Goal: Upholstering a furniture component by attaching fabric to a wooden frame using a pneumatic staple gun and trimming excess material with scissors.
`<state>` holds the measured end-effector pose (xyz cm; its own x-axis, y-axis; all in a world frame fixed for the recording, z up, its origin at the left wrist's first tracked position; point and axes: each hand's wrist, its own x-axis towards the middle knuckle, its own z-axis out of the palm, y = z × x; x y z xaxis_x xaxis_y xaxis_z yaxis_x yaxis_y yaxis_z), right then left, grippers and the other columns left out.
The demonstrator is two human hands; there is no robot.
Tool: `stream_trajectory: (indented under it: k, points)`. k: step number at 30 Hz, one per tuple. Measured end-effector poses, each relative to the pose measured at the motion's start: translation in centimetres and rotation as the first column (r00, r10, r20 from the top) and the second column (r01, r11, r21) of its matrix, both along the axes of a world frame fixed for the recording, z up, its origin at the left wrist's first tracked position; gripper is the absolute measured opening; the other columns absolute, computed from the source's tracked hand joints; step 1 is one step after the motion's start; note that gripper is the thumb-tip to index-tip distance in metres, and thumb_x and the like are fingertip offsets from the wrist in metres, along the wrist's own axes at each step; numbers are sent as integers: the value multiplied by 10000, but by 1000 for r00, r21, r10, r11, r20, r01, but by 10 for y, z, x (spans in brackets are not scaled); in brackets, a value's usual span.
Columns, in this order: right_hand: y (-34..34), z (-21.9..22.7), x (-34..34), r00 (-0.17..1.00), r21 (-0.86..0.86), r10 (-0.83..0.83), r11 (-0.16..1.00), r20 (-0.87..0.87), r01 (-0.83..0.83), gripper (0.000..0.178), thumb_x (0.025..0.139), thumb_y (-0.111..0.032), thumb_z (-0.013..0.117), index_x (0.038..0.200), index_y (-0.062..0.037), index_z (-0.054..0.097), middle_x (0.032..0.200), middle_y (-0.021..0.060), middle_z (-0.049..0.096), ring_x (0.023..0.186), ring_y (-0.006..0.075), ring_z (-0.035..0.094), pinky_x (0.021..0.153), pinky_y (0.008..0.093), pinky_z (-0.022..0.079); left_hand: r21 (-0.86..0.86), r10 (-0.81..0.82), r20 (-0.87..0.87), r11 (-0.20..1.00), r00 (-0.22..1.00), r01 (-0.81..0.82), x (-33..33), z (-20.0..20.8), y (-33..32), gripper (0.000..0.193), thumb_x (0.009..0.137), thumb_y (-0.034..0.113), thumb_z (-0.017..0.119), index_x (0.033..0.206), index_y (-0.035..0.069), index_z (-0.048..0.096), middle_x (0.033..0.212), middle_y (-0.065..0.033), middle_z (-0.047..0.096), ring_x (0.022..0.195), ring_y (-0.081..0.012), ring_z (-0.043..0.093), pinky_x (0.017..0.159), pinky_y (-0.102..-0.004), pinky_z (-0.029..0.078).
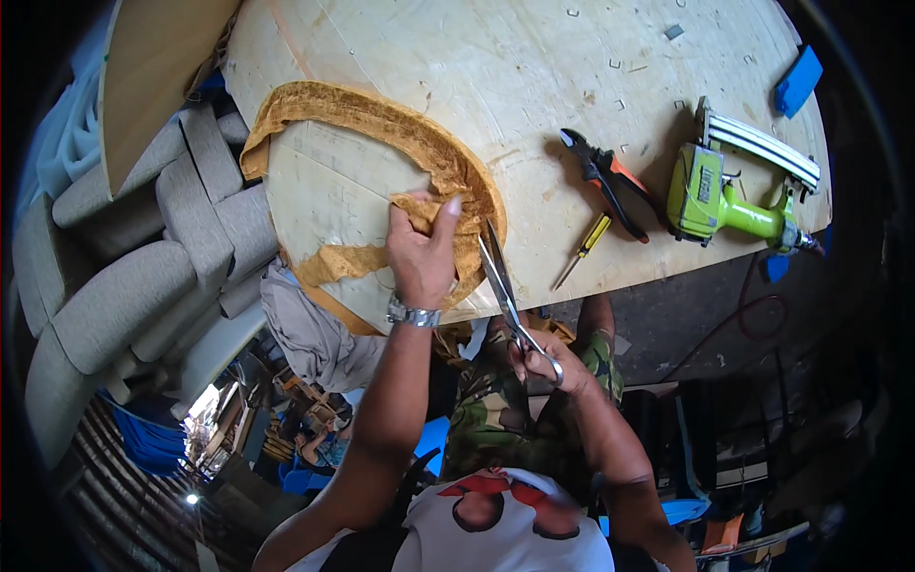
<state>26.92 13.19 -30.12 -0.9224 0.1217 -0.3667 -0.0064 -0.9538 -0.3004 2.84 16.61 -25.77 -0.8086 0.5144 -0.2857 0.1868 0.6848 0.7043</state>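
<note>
A long strip of golden-brown fabric (362, 103) curves in a loop over the wooden tabletop (534, 86). My left hand (420, 253), with a metal watch at its wrist, pinches a bunched part of this strip close to the table's near edge. In my right hand (553, 360) is a pair of large metal scissors (503, 283), held by the handles. Their blades point up and away from me, slightly parted, with the tips beside the gathered fabric. Whether the blades touch the cloth I cannot tell.
To the right lie pliers (610, 181) with orange-black handles, a yellow screwdriver (583, 250) and a green staple gun (729, 195). Loose staples and a blue piece (799, 81) are scattered farther off. Grey sofa sections (143, 276) stand left; grey cloth (310, 329) hangs by the edge.
</note>
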Motion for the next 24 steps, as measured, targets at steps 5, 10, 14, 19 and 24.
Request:
stream_trajectory:
  k: [5,10,14,19,24]
  points:
    - [15,-23,-16,997,-88,56,994,-45,-60,624,824,-684,632,903,-68,570,702,-17,547,544,29,403,482,194,281,7,-92,89,996,992,92,-15,2,-20,204,929,161,695,988,-13,607,767,-31,646,711,-81,574,633,-260,483]
    - [30,-49,-49,997,-151,55,986,-54,-63,708,747,-742,664,890,-55,565,720,-10,545,554,45,421,492,199,280,-3,-119,181,993,976,121,-30,-10,-32,185,941,170,672,953,-10,627,745,-19,636,681,-78,549,607,-248,453]
    - [23,-48,-54,998,-191,-24,982,-53,13,565,795,-591,720,829,-47,570,664,-14,515,565,64,468,503,210,315,-12,-140,127,990,982,143,-36,-11,-31,162,949,156,649,950,-4,625,703,-1,596,656,-78,527,593,-249,440]
    - [33,-39,-49,991,-83,127,989,37,-124,420,854,-437,736,866,-51,571,662,-31,518,583,70,499,552,218,380,-8,-118,191,993,975,121,-39,-8,-41,159,951,157,646,971,3,611,696,9,582,656,-65,514,592,-247,437]
    - [17,-43,-55,988,-137,146,979,-49,-152,843,680,-824,648,1043,-70,547,899,14,529,737,93,479,647,221,371,-65,-176,214,979,961,194,-49,-2,-40,150,928,95,665,1025,1,600,808,33,571,720,-38,493,636,-203,414]
